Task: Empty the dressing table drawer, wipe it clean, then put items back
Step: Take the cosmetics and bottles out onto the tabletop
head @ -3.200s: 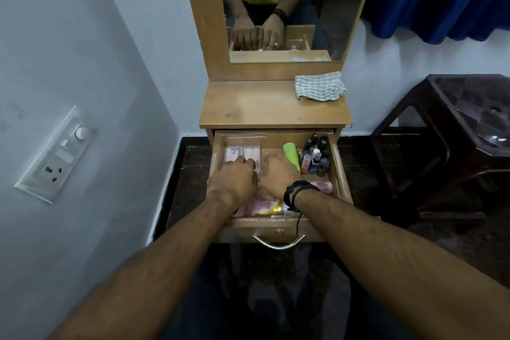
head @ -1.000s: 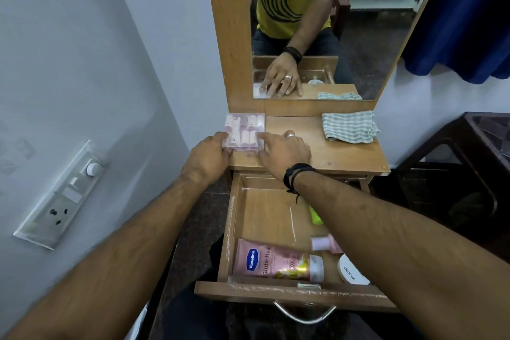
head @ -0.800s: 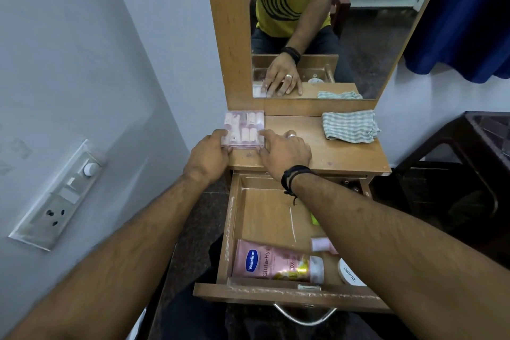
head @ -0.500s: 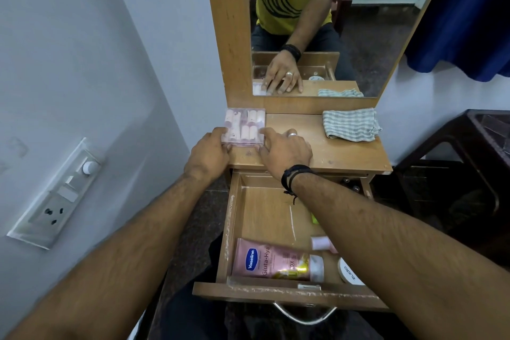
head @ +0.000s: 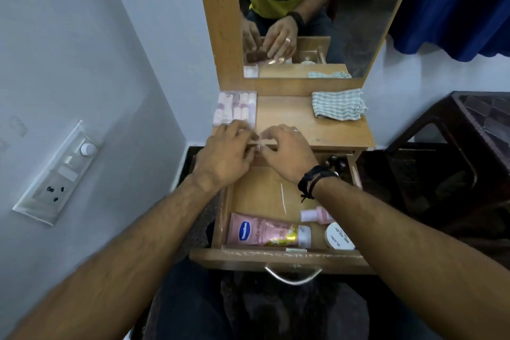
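The wooden drawer [head: 276, 256] is pulled out under the dressing table top [head: 292, 121]. In it lie a pink Vaseline tube [head: 265, 233], a small pink bottle [head: 316, 214], a white round jar [head: 339, 237] and dark nail polish bottles [head: 338, 164] at the back right. A clear box of pink and white items [head: 236, 107] sits on the top's far left corner. My left hand [head: 223, 157] and right hand [head: 287, 154] hover side by side over the top's front edge, just short of the box, fingers loosely curled, holding nothing I can see.
A striped green-and-white cloth [head: 338, 105] lies on the top's right side below the mirror [head: 303, 8]. A wall with a switch board [head: 59, 171] is close on the left. A dark plastic stool [head: 455, 160] stands on the right, under a blue curtain [head: 455, 3].
Both hands lifted the clear box from the drawer to the top's far left, let go of it, and drew back toward the drawer.
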